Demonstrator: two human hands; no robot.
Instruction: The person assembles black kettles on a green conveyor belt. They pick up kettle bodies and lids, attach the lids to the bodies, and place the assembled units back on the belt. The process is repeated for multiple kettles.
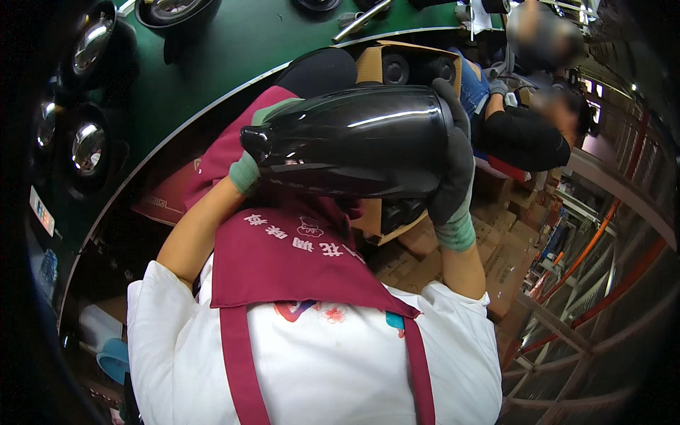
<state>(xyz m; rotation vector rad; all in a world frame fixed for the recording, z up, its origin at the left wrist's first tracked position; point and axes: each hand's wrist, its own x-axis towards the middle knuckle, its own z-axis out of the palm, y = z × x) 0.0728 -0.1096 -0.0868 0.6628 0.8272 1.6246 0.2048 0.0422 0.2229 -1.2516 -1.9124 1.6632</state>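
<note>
A glossy black jug-shaped vessel (354, 145) lies sideways in front of my chest, its small spout to the left and its wide end to the right. My left hand (246, 172), in a green knitted glove, holds the spout end from behind; most of its fingers are hidden by the vessel. At the wide end my right hand (457, 159), in a dark grey-coated glove with a green cuff, is wrapped round the rim and underside. Both hands touch the vessel and keep it off the table.
A cardboard box (369, 65) with several black round parts stands just beyond the vessel. Black parts with shiny insides (88, 149) and a metal tube (361, 20) rest on the green table (212, 60). Cartons (499, 273) are stacked at right, near another person (524, 134).
</note>
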